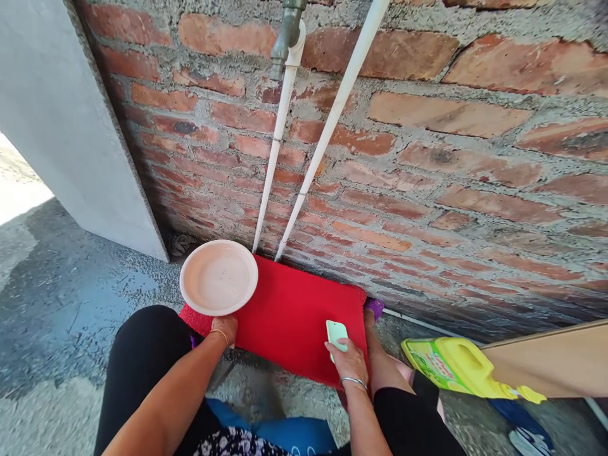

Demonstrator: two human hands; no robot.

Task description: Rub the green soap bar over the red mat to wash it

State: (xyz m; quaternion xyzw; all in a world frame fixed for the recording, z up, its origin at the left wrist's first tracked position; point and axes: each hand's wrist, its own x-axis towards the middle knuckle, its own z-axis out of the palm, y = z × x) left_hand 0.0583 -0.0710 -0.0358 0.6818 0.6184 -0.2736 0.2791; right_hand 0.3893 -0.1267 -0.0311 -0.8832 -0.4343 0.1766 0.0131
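Note:
A pale pink basin is at the left end of a red mat, partly covering it. My left hand grips the basin at its near rim; some of its fingers are hidden under it. A little water seems to lie in the basin. My right hand is closed around a mint-green scrub brush with a small hole at its end, over the right part of the mat. The brush's underside is hidden. The mat lies lengthwise before me, between my legs.
A brick wall rises behind the mat, with two white pipes and a tap above. To the right, a yellow detergent jug lies on its side near a cardboard-coloured board and a dark shoe. A grey slab stands left.

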